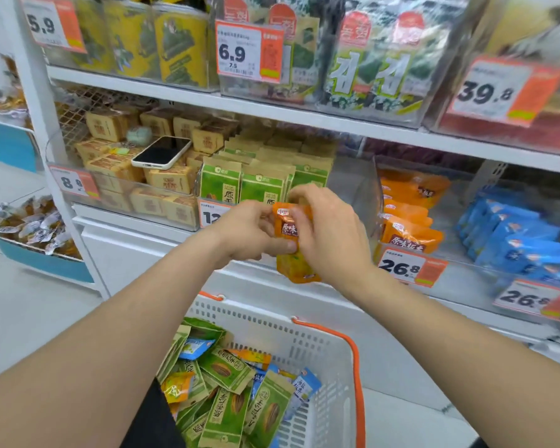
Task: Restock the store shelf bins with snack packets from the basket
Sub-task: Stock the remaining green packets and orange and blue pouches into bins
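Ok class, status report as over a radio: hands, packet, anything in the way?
Left hand, right hand both gripping orange packets before the shelf. To the right, orange bin part full. Path looks open.

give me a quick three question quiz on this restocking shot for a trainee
1. True or false: the phone lies in the basket.
2. What do the left hand and right hand hold between them? A green packets, B orange packets, C blue packets.
3. Fill in: the price tag on the orange-packet bin reads ___.

Key: 1 false, it lies on brown packets in a shelf bin, not in the basket. 2 B. 3 26.8.
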`<state>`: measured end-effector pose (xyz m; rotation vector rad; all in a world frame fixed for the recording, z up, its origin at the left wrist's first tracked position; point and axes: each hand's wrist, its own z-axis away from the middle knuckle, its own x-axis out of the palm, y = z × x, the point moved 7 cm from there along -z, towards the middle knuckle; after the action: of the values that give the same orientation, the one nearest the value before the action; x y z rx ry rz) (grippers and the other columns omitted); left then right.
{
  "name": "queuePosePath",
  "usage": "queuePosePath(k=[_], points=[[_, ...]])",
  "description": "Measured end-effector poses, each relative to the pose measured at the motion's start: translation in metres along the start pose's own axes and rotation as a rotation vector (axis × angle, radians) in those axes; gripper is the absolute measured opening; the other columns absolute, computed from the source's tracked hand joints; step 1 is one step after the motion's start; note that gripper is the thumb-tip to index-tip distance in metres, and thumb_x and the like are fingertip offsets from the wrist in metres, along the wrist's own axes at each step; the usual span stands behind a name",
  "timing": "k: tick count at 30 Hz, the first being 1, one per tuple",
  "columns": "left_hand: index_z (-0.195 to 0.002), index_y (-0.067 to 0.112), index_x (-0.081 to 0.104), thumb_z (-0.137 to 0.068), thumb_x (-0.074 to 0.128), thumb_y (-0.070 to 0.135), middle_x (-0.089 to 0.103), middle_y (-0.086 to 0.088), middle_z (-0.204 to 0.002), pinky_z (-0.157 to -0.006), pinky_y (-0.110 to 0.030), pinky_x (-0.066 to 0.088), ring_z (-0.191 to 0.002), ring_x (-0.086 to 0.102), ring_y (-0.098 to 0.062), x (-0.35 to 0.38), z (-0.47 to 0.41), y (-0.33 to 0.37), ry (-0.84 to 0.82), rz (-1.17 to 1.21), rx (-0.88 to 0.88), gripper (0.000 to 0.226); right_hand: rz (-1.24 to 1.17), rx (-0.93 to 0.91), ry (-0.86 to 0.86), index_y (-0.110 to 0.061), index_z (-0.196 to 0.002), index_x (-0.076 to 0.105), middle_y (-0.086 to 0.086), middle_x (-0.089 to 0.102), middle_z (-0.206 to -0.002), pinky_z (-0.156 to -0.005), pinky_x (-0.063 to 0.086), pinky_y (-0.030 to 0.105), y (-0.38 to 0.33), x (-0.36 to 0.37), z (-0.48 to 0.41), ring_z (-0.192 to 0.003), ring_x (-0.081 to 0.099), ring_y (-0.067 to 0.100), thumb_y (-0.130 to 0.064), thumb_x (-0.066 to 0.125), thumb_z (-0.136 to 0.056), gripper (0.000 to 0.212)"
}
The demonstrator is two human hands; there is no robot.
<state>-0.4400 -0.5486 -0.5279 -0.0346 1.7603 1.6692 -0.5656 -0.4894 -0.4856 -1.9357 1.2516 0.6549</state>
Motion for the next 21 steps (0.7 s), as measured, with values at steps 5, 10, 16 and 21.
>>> queuePosePath(k=[5,10,16,21], points=[[-0.110,0.006,0.070,-0.093,0.079,0.016,0.075,-0.004,-0.082,-0.065,-0.031,0.061,-0.077,0.074,-0.019,0.028,-0.001,0.047,0.081,0.255,0.171,0.021,-0.319,0.411,0.159,-0.025,-0.129,0.037,-0.001,0.055,-0.118,-0.080,0.046,0.038,0.037,-0.053,-0.003,-0.103,0.057,0.020,-0.028,0.064,-0.086,0.050],[-0.103,0.001,0.071,-0.098,0.072,0.017,0.074,-0.020,-0.084,-0.059,-0.033,0.060,-0.072,0.072,-0.021,0.056,-0.009,0.081,0.186,0.381,0.260,0.016,-0.421,0.687,0.073,-0.023,-0.134,0.034,-0.008,0.051,-0.098,-0.080,0.047,0.035,0.077,-0.081,-0.004,-0.096,0.056,0.021,-0.024,0.065,-0.086,0.058],[-0.110,0.025,0.068,-0.098,0.058,0.024,0.067,0.008,-0.104,-0.081,-0.039,0.053,-0.096,0.062,-0.017,0.097,-0.010,0.122,0.465,-0.408,0.633,0.015,-0.536,0.993,0.187,-0.013,-0.135,0.046,0.015,0.065,-0.123,-0.090,0.057,0.058,0.175,-0.098,-0.005,-0.104,0.068,0.039,-0.038,0.062,-0.063,0.077],[-0.137,0.025,0.056,-0.097,0.059,0.034,0.049,0.000,-0.149,-0.107,-0.050,0.037,-0.139,0.041,-0.028,0.155,-0.025,0.129,0.375,-0.805,0.783,0.041,-0.418,1.002,0.335,-0.007,-0.143,0.037,0.019,0.051,-0.138,-0.104,0.049,0.052,0.207,-0.118,0.012,-0.122,0.055,0.038,-0.027,0.055,-0.081,0.068]])
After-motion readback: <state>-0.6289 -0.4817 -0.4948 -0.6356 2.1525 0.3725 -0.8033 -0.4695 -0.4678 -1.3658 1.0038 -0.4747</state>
